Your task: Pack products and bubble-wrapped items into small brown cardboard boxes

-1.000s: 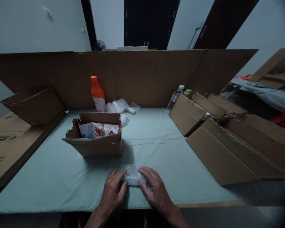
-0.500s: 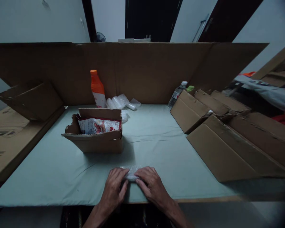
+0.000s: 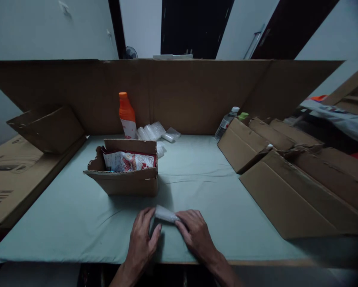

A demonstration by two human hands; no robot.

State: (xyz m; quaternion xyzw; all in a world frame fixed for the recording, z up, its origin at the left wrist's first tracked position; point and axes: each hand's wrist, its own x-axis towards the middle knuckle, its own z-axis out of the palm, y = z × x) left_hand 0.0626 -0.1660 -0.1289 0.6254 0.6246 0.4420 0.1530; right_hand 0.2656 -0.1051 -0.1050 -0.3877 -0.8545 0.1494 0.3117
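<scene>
The head camera looks forward and down from close by the bench [image 3: 202, 195], facing a cardboard wall [image 3: 196, 95] beyond.

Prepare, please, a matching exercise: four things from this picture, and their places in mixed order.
1. nearest bubble-wrap roll
2. orange-and-white bottle
3. clear bottle
4. printed packet

A. inside the open box
B. beside the boxes on the right
C. between the left hand and right hand
D. left, before the cardboard panel

Pairs: 1-C; 2-D; 3-B; 4-A
</scene>
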